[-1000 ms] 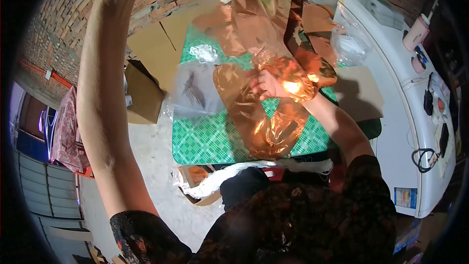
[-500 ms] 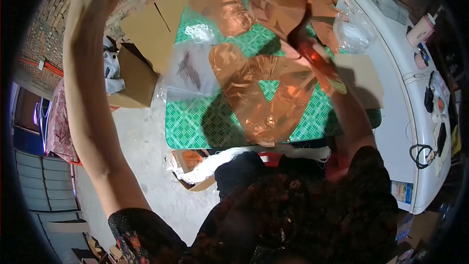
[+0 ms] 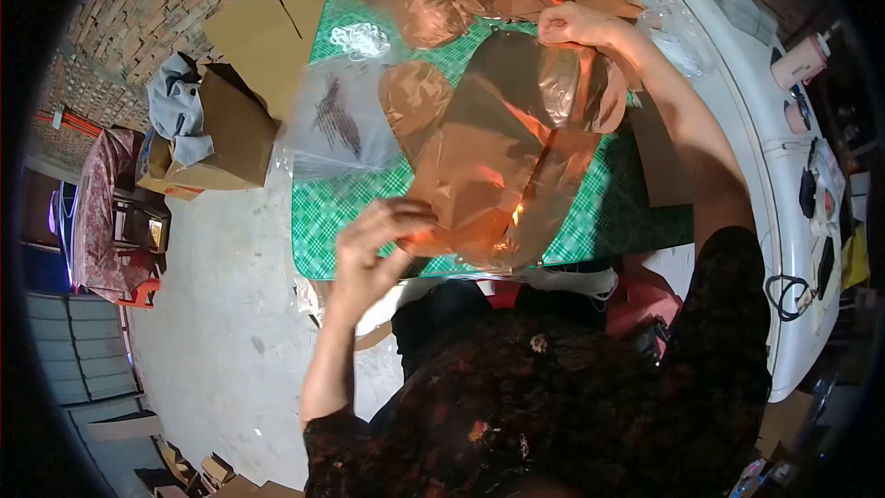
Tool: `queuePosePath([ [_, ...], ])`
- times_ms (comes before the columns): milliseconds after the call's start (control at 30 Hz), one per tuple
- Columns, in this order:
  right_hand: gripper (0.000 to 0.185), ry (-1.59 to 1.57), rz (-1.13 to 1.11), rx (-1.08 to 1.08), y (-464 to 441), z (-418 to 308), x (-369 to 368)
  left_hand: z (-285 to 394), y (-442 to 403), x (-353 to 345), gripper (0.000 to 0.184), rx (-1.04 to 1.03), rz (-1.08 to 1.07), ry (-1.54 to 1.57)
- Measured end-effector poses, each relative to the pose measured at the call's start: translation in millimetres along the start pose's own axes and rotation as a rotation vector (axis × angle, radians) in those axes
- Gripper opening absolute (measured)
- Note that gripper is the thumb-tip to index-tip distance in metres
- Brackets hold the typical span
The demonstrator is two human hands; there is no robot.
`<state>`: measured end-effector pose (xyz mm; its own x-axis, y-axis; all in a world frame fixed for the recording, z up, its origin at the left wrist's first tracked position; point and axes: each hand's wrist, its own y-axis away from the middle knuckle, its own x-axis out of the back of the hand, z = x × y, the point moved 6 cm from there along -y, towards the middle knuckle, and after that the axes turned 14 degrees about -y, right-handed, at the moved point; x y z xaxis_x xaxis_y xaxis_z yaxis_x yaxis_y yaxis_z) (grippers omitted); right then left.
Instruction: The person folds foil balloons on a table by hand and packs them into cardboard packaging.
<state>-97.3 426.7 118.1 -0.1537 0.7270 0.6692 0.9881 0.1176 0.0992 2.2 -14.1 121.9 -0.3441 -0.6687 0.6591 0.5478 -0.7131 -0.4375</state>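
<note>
A flat copper-coloured foil balloon (image 3: 489, 171) lies stretched between my hands over the green checked table (image 3: 323, 244). My left hand (image 3: 369, 249) has its fingertips closed on the foil's lower left edge. At the foil's upper right edge, my right hand (image 3: 572, 26) pinches a corner. Underneath, part of another copper foil balloon (image 3: 410, 101) shows on the left, and most of it is covered. More flat copper foil pieces (image 3: 429, 14) lie along the table's far side.
A clear plastic bag (image 3: 346, 120) with dark strips and a bundle of white string (image 3: 361, 39) lie at the table's left. An open cardboard box (image 3: 235, 134) stands left on the floor. At the right is a white curved counter (image 3: 737, 148) with a crumpled clear bag (image 3: 678, 41).
The raised foil piece has come down over the one with the triangular hole. My left hand has dropped from the top of view to the near edge; my right hand has moved farther away.
</note>
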Motion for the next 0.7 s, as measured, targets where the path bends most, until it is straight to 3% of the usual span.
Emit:
queuePosePath([
  [100,0.021,0.071,-0.063,-0.122,-13.2,-10.3,-13.3,-1.3,20.2,-36.3,0.022,0.028,0.005,-0.038],
  [167,0.022,0.065,-0.128,-0.070,-37.5,15.6,-26.9,0.5,29.9,-55.9,0.023,0.037,0.018,-0.051],
  [267,0.025,0.176,-0.046,0.109,-48.6,23.5,-43.4,-3.7,44.8,-81.6,0.028,0.046,0.037,-0.066],
  [400,0.035,0.082,-0.031,-0.132,-50.2,28.8,-53.2,-3.5,50.7,-92.9,0.036,0.049,0.040,-0.132],
  [500,0.036,0.133,-0.047,0.008,-46.8,26.3,-54.7,-4.0,50.8,-96.4,0.039,0.062,0.038,-0.143],
  [700,0.040,0.160,-0.085,-0.058,-53.1,41.9,-58.8,2.1,48.2,-97.9,0.043,0.036,0.040,-0.185],
])
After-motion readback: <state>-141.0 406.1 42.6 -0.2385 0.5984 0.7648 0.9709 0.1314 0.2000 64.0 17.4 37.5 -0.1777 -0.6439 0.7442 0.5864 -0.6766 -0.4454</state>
